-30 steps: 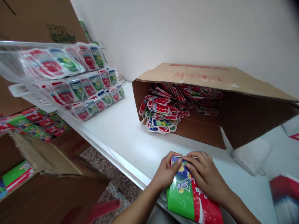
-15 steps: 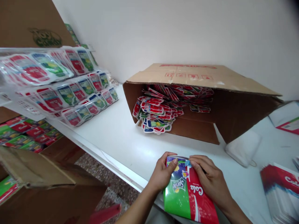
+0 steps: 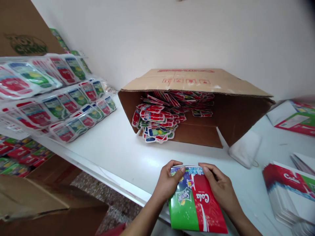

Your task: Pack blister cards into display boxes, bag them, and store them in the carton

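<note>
A green and red printed carton (image 3: 192,203) with "Sprite" and "Cola" lettering, upside down to me, is held low at the table's front edge. My left hand (image 3: 168,180) pinches its far left corner, thumb on the printed face and fingers curled behind. My right hand (image 3: 219,185) grips the far right corner in the same way, its thumb near the top edge. A thin gap shows along the carton's far edge between both hands. Beyond it, an open cardboard box (image 3: 192,80) lies on its side, filled at the left with bottle-shaped red and green packets (image 3: 157,118).
Clear-wrapped packet strips (image 3: 71,101) stand in rows at the left. A stack of flat Cola cartons (image 3: 283,190), a white pouch (image 3: 246,149) and a printed box (image 3: 295,116) are on the right. Below the white table's edge (image 3: 98,173) sits another cardboard box (image 3: 56,203).
The view has turned slightly right, so the surroundings sit further left. My right hand has shifted toward the carton's far right corner, and more of its printed face shows.
</note>
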The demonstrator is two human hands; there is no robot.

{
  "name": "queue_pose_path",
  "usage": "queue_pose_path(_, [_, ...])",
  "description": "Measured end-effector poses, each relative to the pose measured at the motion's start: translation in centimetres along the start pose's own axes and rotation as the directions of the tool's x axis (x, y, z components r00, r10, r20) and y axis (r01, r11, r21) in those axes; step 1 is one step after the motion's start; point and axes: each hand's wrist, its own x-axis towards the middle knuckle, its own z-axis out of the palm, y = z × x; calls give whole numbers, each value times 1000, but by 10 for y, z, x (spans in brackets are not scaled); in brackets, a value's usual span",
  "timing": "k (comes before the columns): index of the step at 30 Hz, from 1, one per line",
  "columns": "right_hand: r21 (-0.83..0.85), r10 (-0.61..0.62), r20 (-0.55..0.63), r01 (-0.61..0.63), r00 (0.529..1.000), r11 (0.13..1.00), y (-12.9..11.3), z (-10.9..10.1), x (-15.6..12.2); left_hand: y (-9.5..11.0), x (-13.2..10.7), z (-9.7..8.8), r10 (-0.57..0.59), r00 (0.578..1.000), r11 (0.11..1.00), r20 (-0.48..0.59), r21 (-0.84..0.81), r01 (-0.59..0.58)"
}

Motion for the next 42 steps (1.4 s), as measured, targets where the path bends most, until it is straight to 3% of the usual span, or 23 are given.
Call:
queue_pose_path(6, [27, 8, -9, -8, 1000, 1000, 2, 0, 0, -6, 0, -1, -39, 998, 993, 47, -109, 44])
queue_pose_path(14, [63, 14, 59, -18, 998, 998, -5, 4, 14, -4, 5, 1, -166, 986, 966, -5, -204, 162])
queue_pose_path(18, [52, 21, 34, -23, 999, 998, -5, 8, 11, -4, 6, 4, -150, 988, 964, -24, -226, 141])
queue_pose_path(21, [85, 89, 144, -102, 986, 991, -4, 7, 10, -5, 5, 2, -93, 995, 981, -19, -174, 88])
queue_pose_path(26, [85, 117, 222, -139, 968, 987, 0, -3, 9, 0, 0, -21, 12, 990, 996, 139, 84, -24])
queue_pose_path(30, [6, 58, 196, -60, 979, 998, 2, -10, -1, 3, -13, -35, 136, 990, 880, 49, 452, -143])
queue_pose_path(32, [44, 57, 200, -67, 978, 997, 1, -11, -10, 2, -20, -32, 105, 993, 880, 55, 460, -118])
queue_pose_path(36, [182, 91, 161, -120, 983, 976, -10, -15, -28, 5, -27, -16, 115, 990, 941, 85, 310, -136])
queue_pose_path(39, [70, -61, -52, 65, 997, 995, -22, -25, -41, 18, -24, -3, 204, 970, 926, 135, 296, -236])
queue_pose_path(42, [-116, -364, -212, 346, 907, 931, -27, -34, -51, 30, -16, 8, 307, 935, 903, 177, 254, -345])
